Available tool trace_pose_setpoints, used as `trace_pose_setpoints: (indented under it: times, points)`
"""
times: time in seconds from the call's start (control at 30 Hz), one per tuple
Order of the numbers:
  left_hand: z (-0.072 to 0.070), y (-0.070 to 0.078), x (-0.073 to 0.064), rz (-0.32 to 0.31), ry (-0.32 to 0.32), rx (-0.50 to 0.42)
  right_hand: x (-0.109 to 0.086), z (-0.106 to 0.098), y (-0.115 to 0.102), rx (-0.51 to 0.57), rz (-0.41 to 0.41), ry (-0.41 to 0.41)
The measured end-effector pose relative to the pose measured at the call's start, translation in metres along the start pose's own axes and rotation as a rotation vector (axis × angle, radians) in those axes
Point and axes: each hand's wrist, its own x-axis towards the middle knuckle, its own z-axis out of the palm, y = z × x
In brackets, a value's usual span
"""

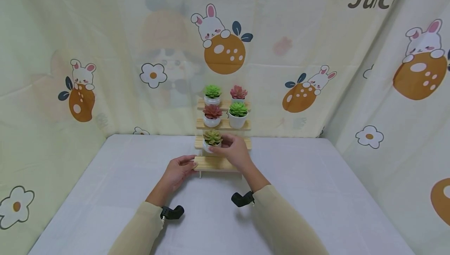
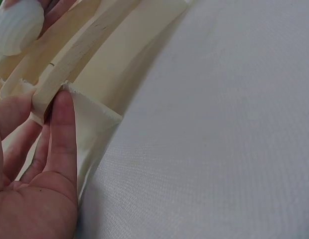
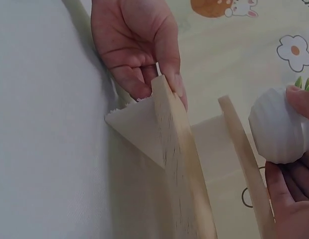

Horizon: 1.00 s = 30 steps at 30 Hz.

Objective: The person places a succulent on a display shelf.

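Observation:
A small wooden tiered shelf (image 1: 211, 163) with white side supports stands on the table. My left hand (image 1: 179, 172) pinches the left end of its lowest board, thumb on top and fingers beneath, as the left wrist view (image 2: 40, 174) also shows. With my right hand (image 1: 234, 150) I grip a ribbed white pot (image 3: 279, 127) holding a yellowish-green succulent (image 1: 212, 137), at the left of the second board from the bottom. Whether the pot's base touches that board cannot be told.
On the tier above sit a dark red succulent (image 1: 212, 111) and a green one (image 1: 238, 109), both in white pots. The top board carries another green succulent (image 1: 212, 91) and a pink one (image 1: 238, 92). A printed curtain (image 1: 281, 24) hangs behind the white-covered table (image 1: 302, 169).

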Motion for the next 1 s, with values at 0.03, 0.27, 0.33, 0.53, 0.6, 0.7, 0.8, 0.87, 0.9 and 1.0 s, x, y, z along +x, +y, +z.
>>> trace_pose_setpoints:
  times: [0.03,0.27,0.33,0.53,0.6,0.7,0.8,0.87,0.9,1.0]
  points:
    - [0.000,0.000,0.000,0.000,0.000,0.000,0.002,0.000,0.000,-0.018,-0.008,0.003]
    - [0.000,0.000,0.000,-0.001,0.002,-0.004,0.012,0.003,0.002,-0.080,-0.049,0.026]
    - [0.000,0.000,-0.001,0.000,0.001,0.000,0.014,0.004,0.002,-0.083,-0.046,0.028]
    - [0.000,0.000,-0.001,0.011,0.005,0.006,0.016,0.005,0.002,-0.054,-0.033,0.022]
    - [0.001,0.000,-0.001,0.014,0.005,0.004,0.015,0.005,0.002,-0.046,-0.030,0.024]
    - [0.002,0.000,-0.001,0.012,0.003,0.006,0.013,0.004,0.001,-0.036,-0.024,0.025]
    - [0.003,0.000,-0.002,0.012,0.003,0.012,0.013,0.004,0.003,-0.041,-0.020,0.031]
    - [0.003,-0.001,-0.002,0.016,0.004,0.012,0.014,0.004,0.004,-0.041,-0.026,0.032]
    - [0.003,-0.001,-0.002,0.017,0.006,0.011,0.014,0.005,0.005,-0.038,-0.030,0.032]
    - [0.002,-0.001,-0.001,0.020,0.005,0.005,0.015,0.006,0.006,-0.030,-0.042,0.031]
